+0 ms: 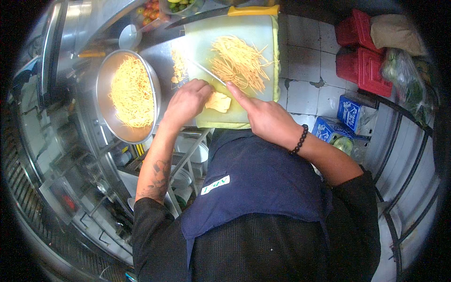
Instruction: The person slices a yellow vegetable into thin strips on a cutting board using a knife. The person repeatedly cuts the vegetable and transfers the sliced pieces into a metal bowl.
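My right hand [269,116] grips a kitchen knife [208,71], its index finger stretched along the top of the blade. The blade points up and left across the cutting board [197,35]; the handle is hidden in my palm. Curled fingers of my left hand [190,100] hold a small stack of yellow-orange slices [219,102] on the near part of the board. Beyond the blade lies a loose pile of thin yellow-orange strips [243,60]. More trimmings [179,65] lie along the board's left edge. A steel bowl [103,84] on the left holds many shredded strips [130,93].
A large knife with a yellow handle [253,10] lies across the board's far edge. Tomatoes [148,12] and green fruit [179,5] sit behind. Red bins [363,67] and blue boxes [348,111] stand on the right. Stacked plates [193,149] are below the counter.
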Motion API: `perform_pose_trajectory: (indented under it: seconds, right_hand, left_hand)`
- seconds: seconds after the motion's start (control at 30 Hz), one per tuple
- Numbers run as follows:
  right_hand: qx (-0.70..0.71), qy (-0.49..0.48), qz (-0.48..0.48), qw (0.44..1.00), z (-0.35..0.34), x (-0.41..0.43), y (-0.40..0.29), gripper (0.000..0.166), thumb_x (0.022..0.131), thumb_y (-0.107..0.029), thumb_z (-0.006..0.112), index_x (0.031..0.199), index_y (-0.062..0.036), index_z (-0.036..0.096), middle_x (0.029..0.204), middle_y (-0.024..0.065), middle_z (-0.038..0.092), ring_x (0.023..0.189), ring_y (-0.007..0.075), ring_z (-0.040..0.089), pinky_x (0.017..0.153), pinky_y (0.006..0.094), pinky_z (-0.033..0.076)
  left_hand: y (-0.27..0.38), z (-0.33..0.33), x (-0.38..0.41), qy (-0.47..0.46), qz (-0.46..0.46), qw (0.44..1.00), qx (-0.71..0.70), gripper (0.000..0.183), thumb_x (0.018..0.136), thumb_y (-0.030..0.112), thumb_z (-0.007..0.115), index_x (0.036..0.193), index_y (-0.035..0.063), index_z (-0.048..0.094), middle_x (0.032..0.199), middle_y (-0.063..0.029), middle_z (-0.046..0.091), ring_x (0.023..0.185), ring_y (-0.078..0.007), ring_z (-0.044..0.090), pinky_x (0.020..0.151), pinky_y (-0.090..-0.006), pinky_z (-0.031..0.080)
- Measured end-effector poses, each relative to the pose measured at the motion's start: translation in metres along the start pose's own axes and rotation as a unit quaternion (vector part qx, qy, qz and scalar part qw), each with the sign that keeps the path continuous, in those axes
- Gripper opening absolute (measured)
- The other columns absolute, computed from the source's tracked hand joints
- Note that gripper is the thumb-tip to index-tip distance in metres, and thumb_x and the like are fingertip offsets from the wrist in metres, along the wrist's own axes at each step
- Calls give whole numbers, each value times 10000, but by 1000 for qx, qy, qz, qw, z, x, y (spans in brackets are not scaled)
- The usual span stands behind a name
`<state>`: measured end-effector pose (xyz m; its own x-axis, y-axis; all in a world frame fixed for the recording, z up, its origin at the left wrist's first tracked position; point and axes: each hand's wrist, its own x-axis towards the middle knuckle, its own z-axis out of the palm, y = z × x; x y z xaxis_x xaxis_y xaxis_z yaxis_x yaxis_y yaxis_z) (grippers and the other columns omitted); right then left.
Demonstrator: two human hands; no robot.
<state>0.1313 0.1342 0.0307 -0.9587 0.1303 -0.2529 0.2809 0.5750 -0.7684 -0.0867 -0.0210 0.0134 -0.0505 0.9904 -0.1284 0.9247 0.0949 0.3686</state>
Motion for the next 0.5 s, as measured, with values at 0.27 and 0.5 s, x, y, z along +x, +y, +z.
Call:
perform_pose_trajectory:
  seconds: [0.27, 0.5]
  right_hand:
    - [-7, 21, -18, 1000, 2, -1, 1, 928, 796, 3, 576, 1607, -196, 172, 868, 212, 697, 718, 402, 697, 646, 510, 567]
    - [20, 30, -16, 999, 3, -2, 3, 910, 809, 11, 562, 1606, -200, 177, 957, 230, 688, 753, 413, 693, 669, 512, 565]
  left_hand:
    - [1, 5, 0, 6, -24, 998, 61, 164, 824, 95, 615, 977, 38, 619, 1051, -101, 632, 1005, -299, 603, 869, -411, 511]
    - [-2, 7, -8, 209, -251, 939, 109, 364, 854, 54, 632, 1217, 29, 639, 1213, -201, 611, 1088, -378, 569, 947, -451, 484]
